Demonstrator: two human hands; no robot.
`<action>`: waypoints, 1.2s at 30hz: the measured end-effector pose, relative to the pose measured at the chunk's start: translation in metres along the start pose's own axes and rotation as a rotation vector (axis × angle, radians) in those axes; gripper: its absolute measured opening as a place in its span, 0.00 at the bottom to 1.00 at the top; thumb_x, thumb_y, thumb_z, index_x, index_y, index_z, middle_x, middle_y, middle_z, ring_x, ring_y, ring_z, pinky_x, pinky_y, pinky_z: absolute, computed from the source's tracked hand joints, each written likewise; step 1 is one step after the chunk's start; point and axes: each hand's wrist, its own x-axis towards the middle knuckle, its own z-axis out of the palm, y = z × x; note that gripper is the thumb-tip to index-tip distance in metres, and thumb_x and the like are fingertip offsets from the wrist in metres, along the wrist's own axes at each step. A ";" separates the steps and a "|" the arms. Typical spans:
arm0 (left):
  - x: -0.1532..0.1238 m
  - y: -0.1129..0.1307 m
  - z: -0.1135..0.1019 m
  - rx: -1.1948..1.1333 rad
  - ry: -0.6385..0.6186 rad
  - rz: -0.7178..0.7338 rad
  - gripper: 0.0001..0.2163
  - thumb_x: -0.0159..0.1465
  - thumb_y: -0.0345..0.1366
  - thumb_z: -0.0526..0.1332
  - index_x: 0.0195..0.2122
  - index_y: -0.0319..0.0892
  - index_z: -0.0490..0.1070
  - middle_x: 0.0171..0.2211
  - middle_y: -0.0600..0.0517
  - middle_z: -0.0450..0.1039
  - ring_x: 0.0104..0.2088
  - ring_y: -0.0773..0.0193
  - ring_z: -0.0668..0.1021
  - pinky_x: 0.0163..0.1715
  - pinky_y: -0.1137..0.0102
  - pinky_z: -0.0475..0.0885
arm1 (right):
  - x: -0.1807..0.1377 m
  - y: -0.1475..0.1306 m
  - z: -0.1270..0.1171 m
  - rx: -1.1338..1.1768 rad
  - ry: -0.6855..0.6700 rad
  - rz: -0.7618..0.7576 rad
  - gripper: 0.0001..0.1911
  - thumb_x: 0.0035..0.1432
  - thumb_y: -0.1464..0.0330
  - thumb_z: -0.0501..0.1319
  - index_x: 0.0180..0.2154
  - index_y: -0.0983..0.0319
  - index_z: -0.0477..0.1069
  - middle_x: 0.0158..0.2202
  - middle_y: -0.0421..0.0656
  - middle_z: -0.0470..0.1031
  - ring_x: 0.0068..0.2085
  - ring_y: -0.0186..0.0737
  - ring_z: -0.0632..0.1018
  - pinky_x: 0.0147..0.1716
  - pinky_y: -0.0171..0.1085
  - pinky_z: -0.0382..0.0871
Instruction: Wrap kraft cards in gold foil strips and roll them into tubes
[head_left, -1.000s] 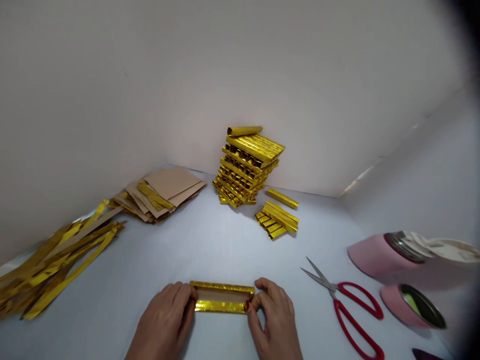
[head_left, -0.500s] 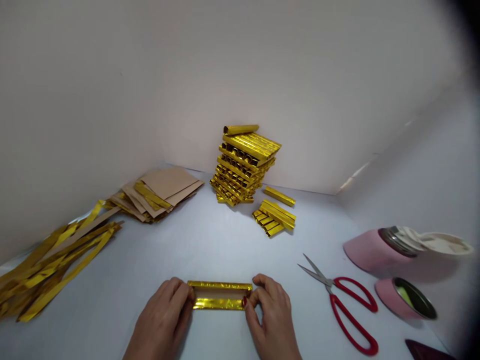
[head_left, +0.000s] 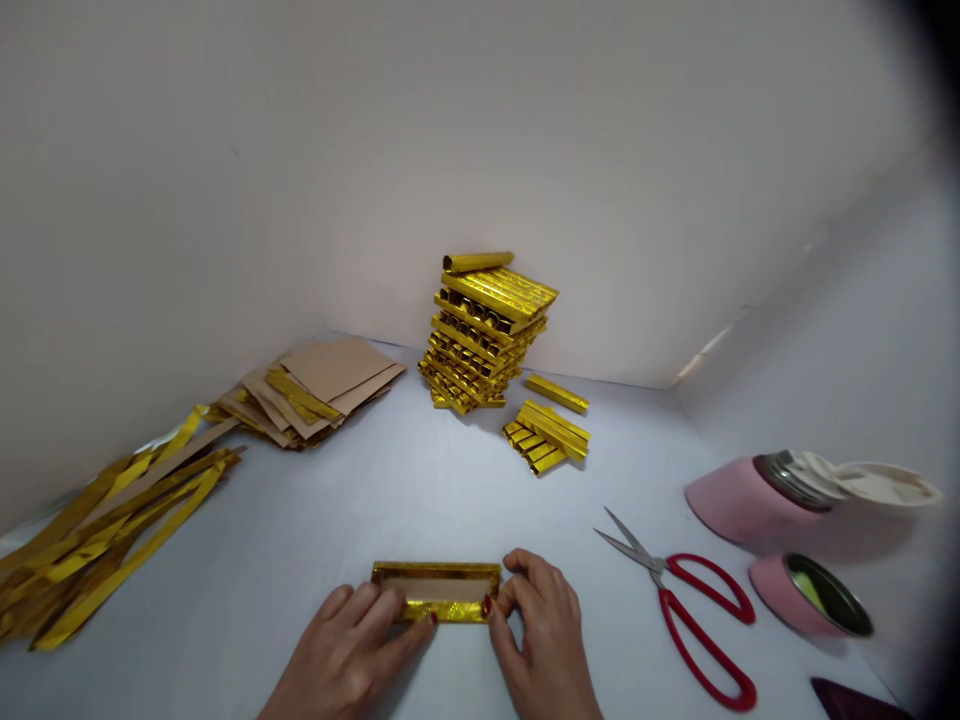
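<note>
- The gold-foil card strip (head_left: pixel 436 592) lies flat on the table (head_left: pixel 420 500) right in front of me, its long edges foil-wrapped, the strip not rolled.
- My left hand (head_left: pixel 346 652) presses its near edge; my right hand (head_left: pixel 541 630) pinches its right end. Both grips are narrow, holding the strip.
- Done: a tall stack of rolled foil tubes (head_left: pixel 480 340) and a smaller pile of tubes (head_left: pixel 544 437) beyond.
- Left: loose gold foil strips (head_left: pixel 112 530) and brown card pieces (head_left: pixel 330 375), off to my left.
- Red-handled scissors (head_left: pixel 663 578) lie to my right, untouched.
</note>
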 end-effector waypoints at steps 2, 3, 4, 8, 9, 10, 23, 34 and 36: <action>0.005 0.002 -0.003 -0.020 -0.018 -0.001 0.16 0.68 0.26 0.45 0.47 0.42 0.70 0.34 0.47 0.72 0.30 0.59 0.72 0.28 0.66 0.65 | 0.000 0.000 0.000 0.001 0.000 0.006 0.06 0.57 0.74 0.55 0.29 0.58 0.63 0.42 0.47 0.68 0.43 0.48 0.71 0.40 0.47 0.66; 0.007 0.003 -0.002 -0.031 -0.024 -0.002 0.16 0.69 0.27 0.44 0.47 0.42 0.71 0.34 0.47 0.72 0.30 0.59 0.72 0.28 0.67 0.65 | 0.000 0.000 0.000 0.003 -0.001 0.008 0.06 0.57 0.74 0.55 0.29 0.58 0.63 0.42 0.47 0.68 0.43 0.48 0.72 0.40 0.47 0.66; 0.007 0.004 -0.001 -0.032 -0.007 0.001 0.18 0.70 0.28 0.42 0.46 0.41 0.71 0.35 0.47 0.72 0.31 0.59 0.73 0.28 0.67 0.64 | 0.001 0.000 -0.001 0.005 -0.005 0.011 0.06 0.57 0.74 0.55 0.29 0.58 0.63 0.42 0.47 0.68 0.43 0.48 0.72 0.40 0.47 0.66; -0.003 0.007 0.016 0.100 0.152 0.052 0.23 0.73 0.30 0.35 0.45 0.39 0.72 0.38 0.46 0.75 0.37 0.59 0.74 0.32 0.67 0.65 | 0.001 -0.001 -0.002 0.016 -0.020 0.018 0.06 0.57 0.74 0.55 0.29 0.59 0.63 0.42 0.46 0.68 0.44 0.48 0.71 0.40 0.47 0.66; -0.006 0.008 0.019 0.146 0.156 0.056 0.22 0.73 0.32 0.37 0.46 0.38 0.72 0.40 0.46 0.75 0.40 0.58 0.74 0.34 0.66 0.65 | 0.001 -0.002 -0.002 0.019 -0.020 0.022 0.06 0.57 0.74 0.54 0.29 0.59 0.62 0.42 0.46 0.68 0.44 0.48 0.71 0.40 0.47 0.66; -0.009 0.008 0.021 0.180 0.121 0.053 0.20 0.73 0.32 0.39 0.48 0.38 0.71 0.44 0.45 0.74 0.43 0.57 0.74 0.37 0.66 0.66 | 0.001 -0.002 -0.002 0.021 -0.019 0.025 0.06 0.57 0.74 0.54 0.29 0.59 0.62 0.42 0.46 0.68 0.44 0.48 0.71 0.40 0.47 0.66; -0.023 0.009 0.014 0.123 -0.074 0.050 0.27 0.67 0.49 0.54 0.61 0.37 0.59 0.56 0.42 0.68 0.54 0.53 0.72 0.47 0.64 0.72 | -0.003 -0.002 -0.006 -0.047 0.061 -0.030 0.04 0.58 0.73 0.55 0.33 0.59 0.65 0.43 0.48 0.70 0.45 0.47 0.73 0.41 0.45 0.68; -0.020 0.007 0.016 0.151 0.014 0.068 0.25 0.66 0.51 0.55 0.55 0.36 0.67 0.52 0.40 0.72 0.51 0.53 0.74 0.46 0.65 0.72 | -0.018 -0.041 0.021 -0.285 0.105 -0.320 0.11 0.63 0.67 0.54 0.44 0.59 0.72 0.29 0.43 0.75 0.30 0.44 0.73 0.33 0.42 0.62; -0.020 0.007 0.016 0.196 0.003 0.085 0.25 0.66 0.51 0.55 0.55 0.35 0.67 0.51 0.41 0.73 0.49 0.54 0.75 0.45 0.66 0.73 | -0.019 -0.035 0.015 -0.311 0.093 -0.312 0.11 0.63 0.68 0.54 0.44 0.56 0.72 0.27 0.42 0.73 0.30 0.43 0.72 0.32 0.42 0.60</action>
